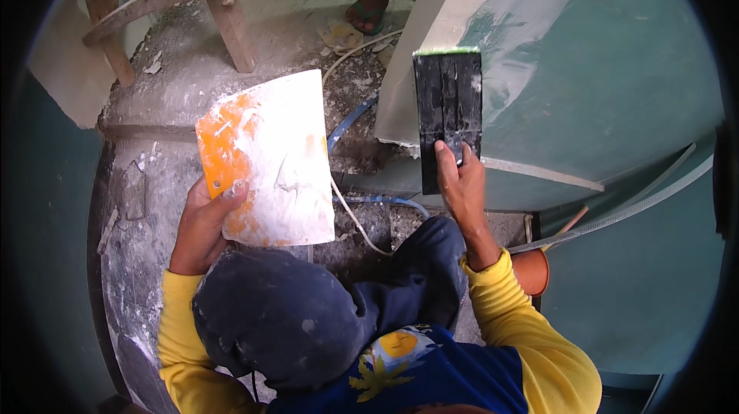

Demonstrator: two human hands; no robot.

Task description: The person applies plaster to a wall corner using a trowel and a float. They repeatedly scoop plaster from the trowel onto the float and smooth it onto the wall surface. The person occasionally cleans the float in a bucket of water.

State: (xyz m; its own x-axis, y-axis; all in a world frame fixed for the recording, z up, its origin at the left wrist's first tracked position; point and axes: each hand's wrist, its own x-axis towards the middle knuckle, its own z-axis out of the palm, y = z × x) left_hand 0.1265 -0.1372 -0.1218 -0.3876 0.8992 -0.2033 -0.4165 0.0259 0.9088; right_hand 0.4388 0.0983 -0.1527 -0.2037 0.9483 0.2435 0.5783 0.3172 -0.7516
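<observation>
My left hand point(202, 228) grips the lower left edge of an orange plastic board point(223, 131), thumb on top near a small hole. White putty point(289, 160) covers most of the board, with a small lump near the middle. In my right hand point(465, 187) is a black putty trowel point(449, 98), thumb and fingers closed on its lower part. Bright green runs along the trowel's far edge. Beyond it stands a green wall point(585, 98) with smeared white putty point(514, 45) beside its pale corner. Whether the trowel touches the wall, I cannot tell.
A wooden stand point(165, 2) rises at the far left, and another person's sandalled foot point(369, 12) is at the far side. A blue hose point(350, 123) and a white cable point(356, 222) cross the debris-strewn floor. An orange-brown container point(533, 272) sits by my right forearm.
</observation>
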